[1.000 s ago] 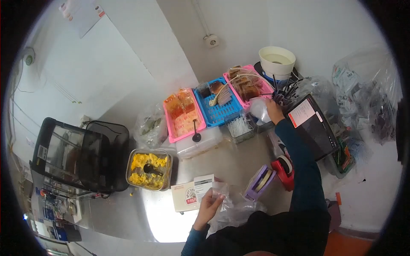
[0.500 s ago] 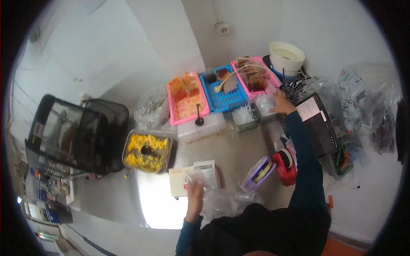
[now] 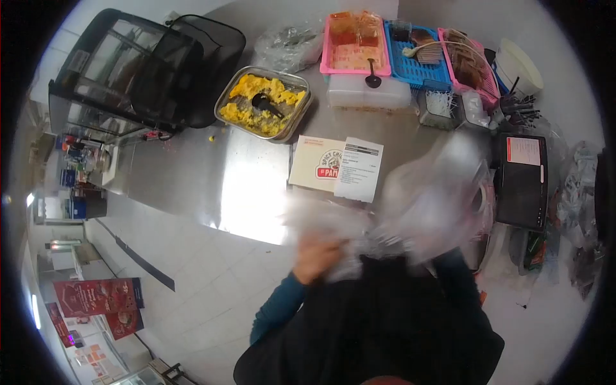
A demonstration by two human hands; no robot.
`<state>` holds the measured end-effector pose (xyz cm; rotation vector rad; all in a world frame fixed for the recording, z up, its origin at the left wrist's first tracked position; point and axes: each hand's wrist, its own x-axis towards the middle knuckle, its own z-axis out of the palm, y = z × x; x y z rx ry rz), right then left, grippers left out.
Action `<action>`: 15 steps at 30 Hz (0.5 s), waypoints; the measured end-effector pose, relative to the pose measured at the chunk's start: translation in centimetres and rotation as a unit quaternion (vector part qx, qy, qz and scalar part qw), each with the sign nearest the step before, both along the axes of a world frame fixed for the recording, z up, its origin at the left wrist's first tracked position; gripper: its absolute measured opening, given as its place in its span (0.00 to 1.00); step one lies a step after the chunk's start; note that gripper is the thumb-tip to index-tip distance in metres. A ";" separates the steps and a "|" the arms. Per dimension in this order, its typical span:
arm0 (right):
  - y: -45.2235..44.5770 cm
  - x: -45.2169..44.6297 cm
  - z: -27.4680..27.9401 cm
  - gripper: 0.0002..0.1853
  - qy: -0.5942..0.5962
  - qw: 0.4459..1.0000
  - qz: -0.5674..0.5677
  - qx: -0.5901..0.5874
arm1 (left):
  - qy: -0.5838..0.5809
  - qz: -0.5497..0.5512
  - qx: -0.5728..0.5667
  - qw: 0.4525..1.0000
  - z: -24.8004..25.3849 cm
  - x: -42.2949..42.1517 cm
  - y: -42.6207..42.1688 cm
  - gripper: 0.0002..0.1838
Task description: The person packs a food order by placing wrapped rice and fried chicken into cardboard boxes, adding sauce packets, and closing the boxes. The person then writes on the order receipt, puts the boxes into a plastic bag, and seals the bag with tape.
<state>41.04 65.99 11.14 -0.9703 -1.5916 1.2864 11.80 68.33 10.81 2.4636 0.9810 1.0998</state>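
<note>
A clear plastic bag (image 3: 430, 199), smeared by motion, spreads over the near edge of the counter in front of my body. My left hand (image 3: 317, 256) has its fingers curled round the crumpled left part of the bag. My right sleeve (image 3: 457, 273) reaches up to the bag's right side, where the plastic and blur hide my right hand. Just beyond the bag lies a flat cardboard box (image 3: 312, 163) with a printed logo. A printed receipt (image 3: 359, 170) rests on the box's right part.
A steel pan (image 3: 301, 125) of yellow food with a black utensil stands at the far left. Pink basket (image 3: 326, 58), blue basket (image 3: 417, 76) and another pink basket hold packets at the back. A dark tablet (image 3: 521, 192) stands right. A black-framed case (image 3: 122, 77) is left.
My right hand has come back from the containers beside the baskets to the bag near my body. The bag is now spread wider and lifted. The view has swung, showing more floor at left.
</note>
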 end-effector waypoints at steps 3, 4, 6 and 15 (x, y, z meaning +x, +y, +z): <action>-1.1 -6.9 -5.3 0.12 0.064 0.991 0.025 -0.114 | 0.092 -0.145 -0.216 0.961 -5.5 0.9 -0.5 0.11; -1.5 -8.0 -8.8 0.11 0.031 0.991 0.009 -0.131 | 0.163 -0.147 -0.182 0.958 -8.7 -0.2 0.0 0.11; -1.9 -8.4 -11.1 0.09 -0.129 0.988 0.023 -0.081 | 0.299 -0.108 -0.208 0.925 -10.1 -1.5 0.9 0.11; -2.4 -11.1 -6.8 0.06 -0.558 0.828 0.050 0.021 | 0.218 -0.048 -0.156 0.962 -11.0 -6.2 7.3 0.11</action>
